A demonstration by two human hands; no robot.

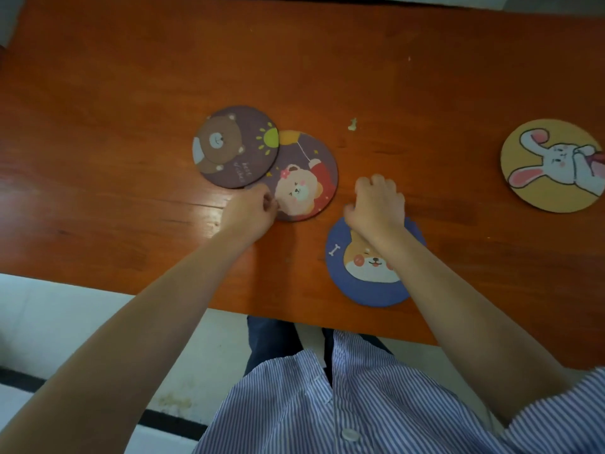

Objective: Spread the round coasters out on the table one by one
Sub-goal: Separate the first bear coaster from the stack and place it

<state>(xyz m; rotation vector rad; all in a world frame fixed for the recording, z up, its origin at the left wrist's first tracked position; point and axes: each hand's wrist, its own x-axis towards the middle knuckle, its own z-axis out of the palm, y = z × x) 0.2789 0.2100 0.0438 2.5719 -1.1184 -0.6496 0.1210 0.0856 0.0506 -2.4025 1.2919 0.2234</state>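
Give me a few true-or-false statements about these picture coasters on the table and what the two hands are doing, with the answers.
1. Four round coasters are on the orange-brown table. True.
2. The brown bear coaster lies apart from all the others. False: it overlaps the edge of the balloon bear coaster.
3. The left hand is at the near edge of the balloon bear coaster. True.
4. The yellow rabbit coaster sits at the far left of the table. False: it is at the far right, alone.
5. The right hand holds the blue dog coaster up in the air. False: that coaster lies flat on the table, partly under the wrist.
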